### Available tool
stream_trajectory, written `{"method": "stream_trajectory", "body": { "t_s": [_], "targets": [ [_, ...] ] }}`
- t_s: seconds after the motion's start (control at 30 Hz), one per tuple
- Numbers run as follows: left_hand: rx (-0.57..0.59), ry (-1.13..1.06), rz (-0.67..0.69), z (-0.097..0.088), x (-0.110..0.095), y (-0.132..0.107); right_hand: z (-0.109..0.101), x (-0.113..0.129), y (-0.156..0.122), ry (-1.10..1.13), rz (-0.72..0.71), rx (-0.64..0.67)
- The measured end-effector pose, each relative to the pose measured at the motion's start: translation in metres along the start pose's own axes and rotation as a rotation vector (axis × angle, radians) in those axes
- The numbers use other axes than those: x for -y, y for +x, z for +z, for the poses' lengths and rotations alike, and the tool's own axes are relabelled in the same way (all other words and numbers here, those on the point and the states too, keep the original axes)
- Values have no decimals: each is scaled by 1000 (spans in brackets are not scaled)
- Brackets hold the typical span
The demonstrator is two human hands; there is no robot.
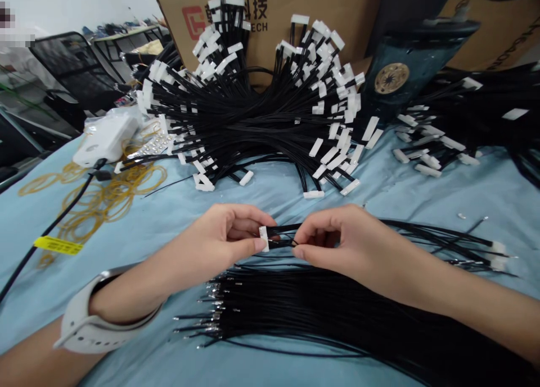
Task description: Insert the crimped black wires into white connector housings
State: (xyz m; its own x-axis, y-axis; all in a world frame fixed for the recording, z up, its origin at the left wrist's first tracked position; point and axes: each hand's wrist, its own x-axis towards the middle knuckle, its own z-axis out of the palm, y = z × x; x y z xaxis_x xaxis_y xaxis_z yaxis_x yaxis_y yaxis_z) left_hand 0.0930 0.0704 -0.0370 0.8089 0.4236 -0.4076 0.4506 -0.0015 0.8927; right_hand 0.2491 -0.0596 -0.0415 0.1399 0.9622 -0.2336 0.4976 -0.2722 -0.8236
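Between the thumb and fingers of my left hand (230, 235) is a white connector housing (264, 239), with black wires running out of its right side. My right hand (333, 238) pinches a thin black wire (287, 243) close to the housing; its tip lies near the connector, and I cannot tell whether it is inside. Other wires of this harness stretch right, beneath my right hand, to a white connector (498, 256). Just below both hands lies a thick bundle of loose black wires (295, 314) with metal crimped ends on the left.
Behind my hands is a large pile of black harnesses (253, 114) with white connectors, against a cardboard box (320, 10). A dark tumbler (405, 66) stands at the right back beside more harnesses (464, 111). Yellow rubber bands (88, 212) and a white device (107, 136) lie left.
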Motion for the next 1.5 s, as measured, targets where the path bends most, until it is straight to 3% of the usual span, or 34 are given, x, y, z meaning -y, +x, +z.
{"method": "stream_trajectory", "body": {
  "t_s": [0.23, 0.53, 1.0, 1.5],
  "targets": [
    [32, -31, -1, -1, 3, 0, 0, -5, 2, 102, -47, 9],
    [57, -24, 5, -2, 5, -1, 0, -3, 2, 45, -80, -27],
    [38, -14, -3, -1, 5, -1, 3, 0, 0, 28, -113, -93],
    [24, -30, -26, -1, 2, 0, 4, -1, 1, 86, -108, -73]
  ]
}}
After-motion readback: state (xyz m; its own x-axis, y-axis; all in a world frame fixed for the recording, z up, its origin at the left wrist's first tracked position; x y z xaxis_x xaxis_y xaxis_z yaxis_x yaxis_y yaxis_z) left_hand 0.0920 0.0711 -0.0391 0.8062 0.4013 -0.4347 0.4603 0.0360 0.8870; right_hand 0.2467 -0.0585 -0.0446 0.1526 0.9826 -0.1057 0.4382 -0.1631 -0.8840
